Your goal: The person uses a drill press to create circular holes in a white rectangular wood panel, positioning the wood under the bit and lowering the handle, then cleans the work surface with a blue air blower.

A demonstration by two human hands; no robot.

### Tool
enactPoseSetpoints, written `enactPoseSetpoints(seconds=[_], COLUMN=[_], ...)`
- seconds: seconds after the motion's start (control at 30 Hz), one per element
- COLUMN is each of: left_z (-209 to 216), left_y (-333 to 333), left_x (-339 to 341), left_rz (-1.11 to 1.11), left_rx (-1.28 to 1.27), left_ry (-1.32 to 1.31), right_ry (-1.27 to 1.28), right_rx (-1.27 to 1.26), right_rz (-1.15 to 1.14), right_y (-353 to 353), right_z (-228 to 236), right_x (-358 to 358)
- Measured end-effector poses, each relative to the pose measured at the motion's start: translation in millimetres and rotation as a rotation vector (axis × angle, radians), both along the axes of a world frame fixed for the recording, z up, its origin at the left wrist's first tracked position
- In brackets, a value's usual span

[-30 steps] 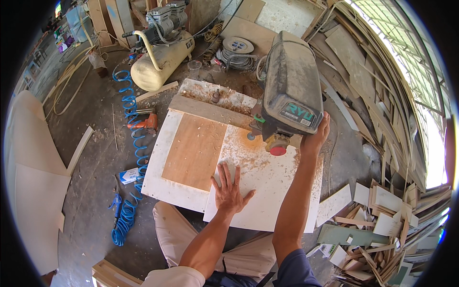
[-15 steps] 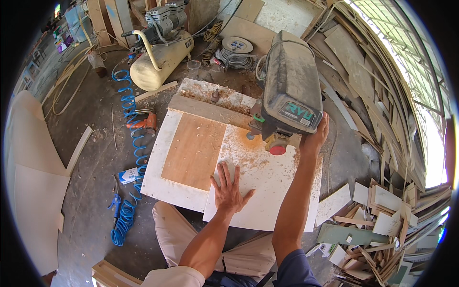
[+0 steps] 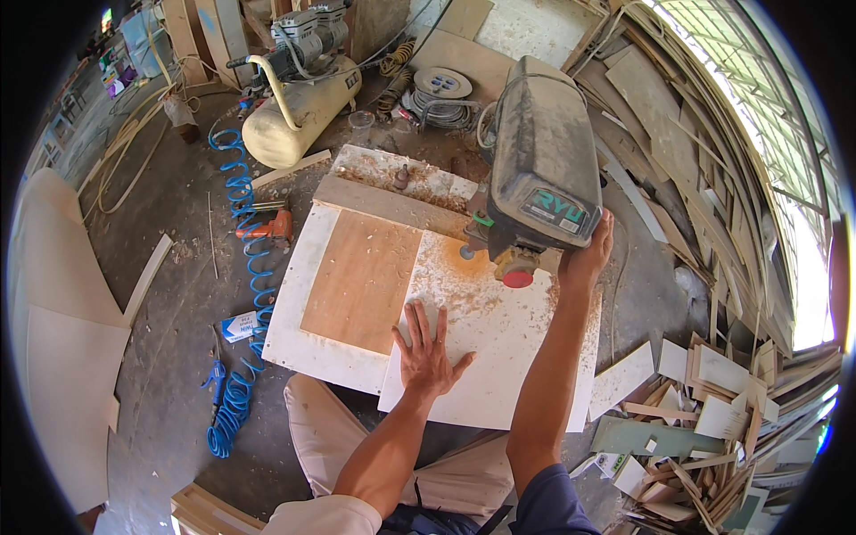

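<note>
My left hand [image 3: 425, 358] lies flat on a white board [image 3: 473, 383], fingers spread. The board rests on a larger white base panel [image 3: 294, 312], beside a thin brown plywood sheet [image 3: 364, 281]. My right hand [image 3: 586, 257] is curled at the right side of a dusty dark drill press [image 3: 544, 152]; the machine hides what its fingers close around. A red round knob [image 3: 517, 279] sticks out at the machine's front. Below its head, orange-brown sawdust [image 3: 477, 266] surrounds a grey round spot on the board. A wooden fence strip [image 3: 392, 205] runs along the boards' far edge.
A cream air compressor [image 3: 299, 116] and a cable reel [image 3: 441, 85] stand at the back. Left of the boards lie a coiled blue air hose [image 3: 234, 415] and an orange power tool [image 3: 278, 229]. Wood offcuts [image 3: 695, 446] pile up on the right.
</note>
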State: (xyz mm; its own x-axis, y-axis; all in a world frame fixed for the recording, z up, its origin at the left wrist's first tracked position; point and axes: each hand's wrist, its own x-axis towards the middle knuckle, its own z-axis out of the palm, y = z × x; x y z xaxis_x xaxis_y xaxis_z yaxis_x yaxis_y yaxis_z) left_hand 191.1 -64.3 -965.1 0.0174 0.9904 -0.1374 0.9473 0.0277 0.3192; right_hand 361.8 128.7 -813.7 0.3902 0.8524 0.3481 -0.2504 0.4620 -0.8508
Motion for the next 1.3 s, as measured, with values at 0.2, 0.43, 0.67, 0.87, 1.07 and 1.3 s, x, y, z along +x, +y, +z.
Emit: enactPoseSetpoints(seconds=[0.2,0.43,0.67,0.87,1.07,1.3], left_z=[6.4,5.1,4.0,6.0,3.4,5.9], left_y=[1.0,0.5,0.9,1.3,1.0,1.4], left_x=[-0.7,-0.9,-1.0,-1.1,-1.1,-1.1], left_rz=[-0.003,0.005,0.004,-0.001,-0.004,-0.007], left_rx=[-0.039,-0.027,-0.038,-0.053,-0.045,-0.060], left_ry=[-0.018,-0.025,-0.028,-0.028,-0.022,-0.014], right_ry=[-0.006,-0.010,-0.027,-0.006,0.009,0.016], right_rx=[0.013,0.017,0.009,0.000,0.001,0.007], right_rz=[0.016,0.003,0.010,0.006,0.004,0.022], right_y=[0.0,-0.3,-2.5,-3.6,-4.5,-5.3], right_z=[-1.5,-1.7,-1.6,-0.3,0.1,-1.5], right_x=[1.9,0.7,1.3,-0.5,-1.8,-0.6])
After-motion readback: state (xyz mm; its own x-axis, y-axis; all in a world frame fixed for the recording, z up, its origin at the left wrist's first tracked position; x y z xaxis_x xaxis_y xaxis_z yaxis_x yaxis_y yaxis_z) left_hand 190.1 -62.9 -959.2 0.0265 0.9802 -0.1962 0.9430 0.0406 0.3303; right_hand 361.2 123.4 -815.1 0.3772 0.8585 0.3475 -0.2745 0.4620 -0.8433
